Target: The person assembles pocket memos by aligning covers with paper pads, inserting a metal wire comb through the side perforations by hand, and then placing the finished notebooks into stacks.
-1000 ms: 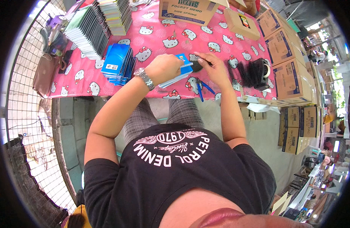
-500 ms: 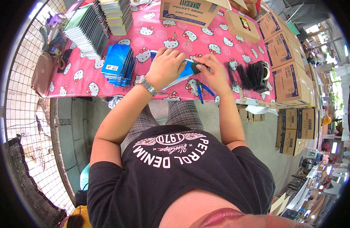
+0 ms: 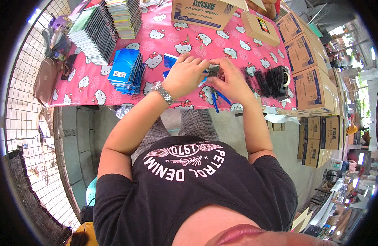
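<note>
A blue-covered notebook (image 3: 169,61) lies on the table in front of me, mostly covered by my hands. My left hand (image 3: 185,77) is closed over it, back of the hand up, with the fingertips hidden near its right end. Just to the right, my right hand (image 3: 230,80) has its fingers curled around a small dark piece (image 3: 213,71) at that end of the notebook. Its exact kind cannot be made out. Pliers with blue handles (image 3: 216,101) lie on the table just below my right hand, near the front edge.
A stack of blue spiral notebooks (image 3: 125,70) stands at left, with taller notebook stacks (image 3: 92,37) behind. Black spiral coils (image 3: 267,84) and a tape dispenser (image 3: 285,84) sit at right. An open carton (image 3: 203,14) and a smaller box (image 3: 260,29) stand at the back; cartons (image 3: 314,90) are piled beyond the right edge.
My left hand has shifted slightly right, toward the dark piece. My right hand has moved in and turned, its fingers now curled closer to my left fingertips. The pliers have stayed put.
</note>
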Tool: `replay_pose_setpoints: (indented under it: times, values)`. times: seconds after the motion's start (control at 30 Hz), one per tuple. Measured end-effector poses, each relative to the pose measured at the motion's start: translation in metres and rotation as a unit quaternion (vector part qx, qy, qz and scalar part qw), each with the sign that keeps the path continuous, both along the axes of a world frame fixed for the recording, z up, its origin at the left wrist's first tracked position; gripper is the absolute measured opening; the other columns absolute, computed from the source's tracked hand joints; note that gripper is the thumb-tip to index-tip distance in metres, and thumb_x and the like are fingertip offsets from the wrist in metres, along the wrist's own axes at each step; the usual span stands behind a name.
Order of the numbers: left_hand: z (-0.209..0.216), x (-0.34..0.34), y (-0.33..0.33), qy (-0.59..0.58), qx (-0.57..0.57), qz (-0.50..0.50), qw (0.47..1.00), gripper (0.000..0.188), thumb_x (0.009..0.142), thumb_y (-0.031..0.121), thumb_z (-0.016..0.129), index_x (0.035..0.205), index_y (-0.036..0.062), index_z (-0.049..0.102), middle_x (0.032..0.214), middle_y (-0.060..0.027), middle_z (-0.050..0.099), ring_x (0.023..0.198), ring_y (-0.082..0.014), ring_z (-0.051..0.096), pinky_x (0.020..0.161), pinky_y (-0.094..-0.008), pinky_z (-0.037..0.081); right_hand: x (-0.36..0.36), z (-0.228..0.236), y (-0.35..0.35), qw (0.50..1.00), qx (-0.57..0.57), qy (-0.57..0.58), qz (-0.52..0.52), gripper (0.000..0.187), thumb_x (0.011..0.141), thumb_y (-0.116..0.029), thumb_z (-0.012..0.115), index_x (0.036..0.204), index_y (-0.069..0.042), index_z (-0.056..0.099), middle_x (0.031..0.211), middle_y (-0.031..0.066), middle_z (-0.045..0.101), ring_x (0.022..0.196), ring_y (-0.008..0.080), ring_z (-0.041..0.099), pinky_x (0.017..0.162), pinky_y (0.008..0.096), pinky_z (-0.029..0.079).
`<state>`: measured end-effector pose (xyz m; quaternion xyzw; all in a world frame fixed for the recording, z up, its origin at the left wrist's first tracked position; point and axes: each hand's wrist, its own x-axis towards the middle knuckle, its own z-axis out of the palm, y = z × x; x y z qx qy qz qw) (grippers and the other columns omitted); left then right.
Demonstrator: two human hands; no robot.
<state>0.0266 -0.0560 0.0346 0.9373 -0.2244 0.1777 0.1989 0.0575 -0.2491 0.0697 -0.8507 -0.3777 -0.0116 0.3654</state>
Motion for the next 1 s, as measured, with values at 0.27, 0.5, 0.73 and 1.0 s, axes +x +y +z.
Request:
replay_pose_setpoints:
  times: [0.27,0.5,0.73,1.0]
  values:
    - [0.002,0.016,0.006,0.079,0.005,-0.077,0.994,0.023,0.09,0.023,0.062,0.107,0.0099,0.056,0.101,-0.0084,0.064,0.108,-0.028,0.058,0.11,-0.0513,0.031,0.092,-0.182,-0.035,0.98,-0.135,-0.112,-0.094,0.031,0.085,-0.019,0.067,0.111,-0.005,0.061,0.099,0.0154,0.067,0.1,0.0286,0.064,0.085,0.0391,0.05]
    - [-0.007,-0.005,0.012,-0.025,-0.011,0.126,0.992,0.037,0.083,0.042,0.069,0.107,0.0144,0.061,0.113,-0.0057,0.058,0.118,-0.0284,0.05,0.104,-0.0647,0.029,0.102,-0.078,-0.024,0.876,0.217,0.423,0.08,0.056,0.074,-0.031,0.074,0.122,-0.005,0.06,0.121,0.0114,0.059,0.111,0.0258,0.06,0.096,0.0424,0.045]
    - [0.003,0.001,0.005,0.045,-0.038,0.056,0.997,0.043,0.078,0.041,0.075,0.105,0.0109,0.062,0.109,-0.007,0.058,0.112,-0.0285,0.052,0.096,-0.055,0.039,0.076,-0.009,-0.032,0.847,0.182,0.44,0.237,0.066,0.071,-0.04,0.067,0.125,-0.002,0.059,0.133,0.0136,0.052,0.123,0.0266,0.054,0.105,0.0429,0.041]
    - [-0.004,0.011,0.038,0.047,-0.121,0.043,0.991,0.037,0.077,0.022,0.075,0.107,0.0048,0.062,0.106,-0.013,0.057,0.108,-0.0332,0.052,0.093,-0.0426,0.046,0.078,-0.01,-0.018,0.88,0.14,0.405,0.207,0.055,0.075,-0.023,0.067,0.125,-0.002,0.06,0.122,0.0083,0.059,0.115,0.0211,0.055,0.1,0.0365,0.042]
